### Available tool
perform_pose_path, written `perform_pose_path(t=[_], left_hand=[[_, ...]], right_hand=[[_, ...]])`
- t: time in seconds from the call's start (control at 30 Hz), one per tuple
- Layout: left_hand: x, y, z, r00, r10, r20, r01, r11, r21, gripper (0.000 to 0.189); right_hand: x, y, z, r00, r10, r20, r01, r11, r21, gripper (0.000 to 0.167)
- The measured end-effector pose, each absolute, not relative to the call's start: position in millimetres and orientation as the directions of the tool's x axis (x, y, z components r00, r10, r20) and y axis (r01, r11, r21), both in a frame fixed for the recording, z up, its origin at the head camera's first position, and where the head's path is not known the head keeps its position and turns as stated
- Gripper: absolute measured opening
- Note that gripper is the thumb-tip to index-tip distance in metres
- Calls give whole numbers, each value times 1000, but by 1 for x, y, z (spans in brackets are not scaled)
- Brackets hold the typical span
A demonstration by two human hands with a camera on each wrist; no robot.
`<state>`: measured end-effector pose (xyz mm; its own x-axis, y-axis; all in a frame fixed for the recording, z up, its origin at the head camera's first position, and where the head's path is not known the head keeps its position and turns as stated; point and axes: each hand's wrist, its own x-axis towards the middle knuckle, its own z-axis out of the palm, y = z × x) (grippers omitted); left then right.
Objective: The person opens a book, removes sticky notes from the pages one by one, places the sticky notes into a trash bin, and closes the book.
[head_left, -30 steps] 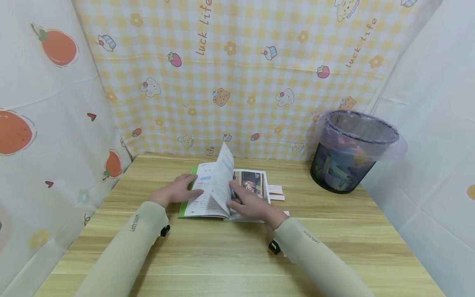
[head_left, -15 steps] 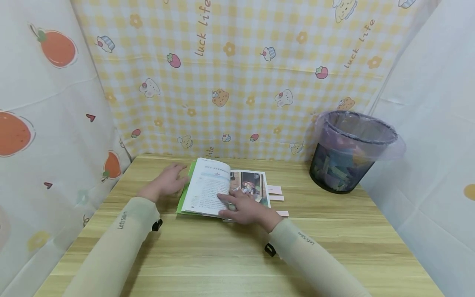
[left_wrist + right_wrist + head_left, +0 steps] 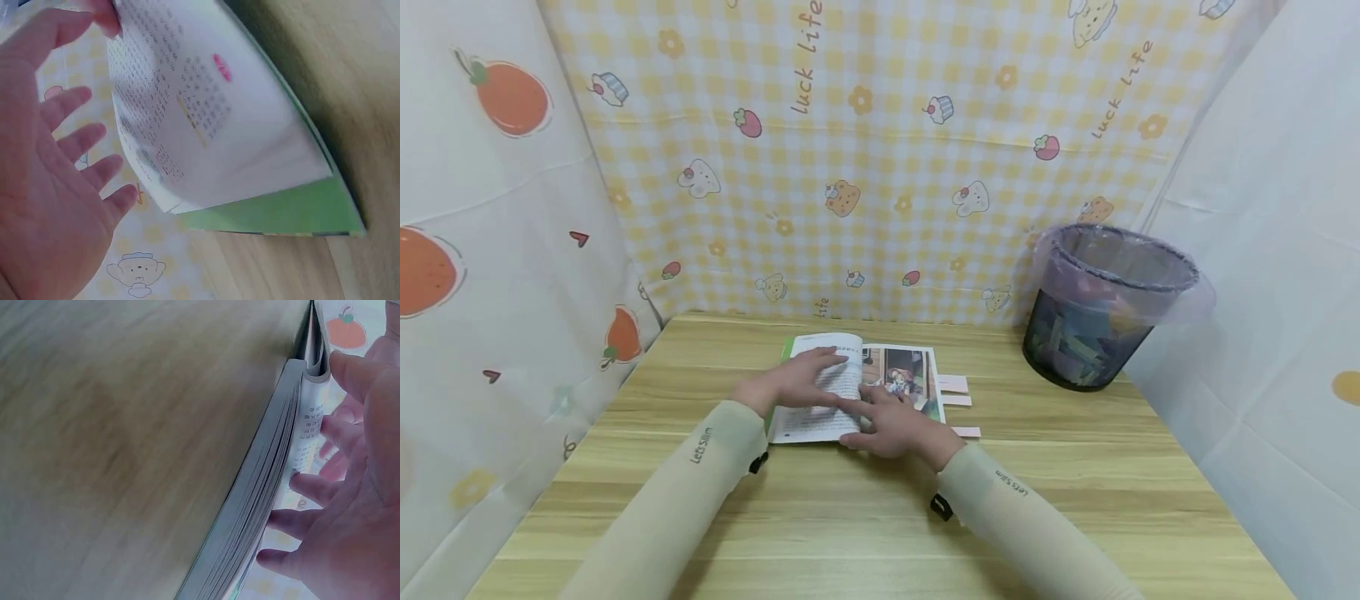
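Green-covered illustrated book (image 3: 853, 380) lies open on the wood-grain table (image 3: 820, 525); the left hand (image 3: 793, 385), at the book's left edge half a second ago, now spreads, gripping nothing, over the text page (image 3: 816, 427); the right hand (image 3: 891, 425) lies splayed across the gutter (image 3: 862, 371); the page-turn looks finished.

Bk pgs (image 3: 812, 423) smooth ppr; tbl (image 3: 842, 517) wood-grained, smooth.
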<state>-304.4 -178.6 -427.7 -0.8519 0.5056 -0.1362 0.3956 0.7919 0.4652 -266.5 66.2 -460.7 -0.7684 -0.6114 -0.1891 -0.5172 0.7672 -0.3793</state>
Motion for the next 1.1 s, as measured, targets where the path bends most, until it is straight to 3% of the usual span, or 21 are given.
perform_pose_path(t=[0.3,0.53,0.77,0.93,1.1], left_hand=[[-298,-168,-435,-843,494,-210,347,800,490,93],[-297,-166,-442,-855,479,-198,344,810,474,96],[-300,-165,-445,-862,461,-213,317,816,483,99],[-301,-166,-446,-858,465,-220,312,811,495,100],[-301,-167,-448,-855,470,-217,316,806,501,100]], right_hand=[[-265,65,-455,-759,-625,-185,-532,758,-377,73],[-268,72,-453,-763,-627,-159,-509,734,-449,78],[-282,93,-457,-848,-522,-90,-450,799,-398,72],[-292,118,-460,-916,-384,-117,-328,883,-335,78],[-297,139,-459,-956,-271,-116,-217,913,-346,70]])
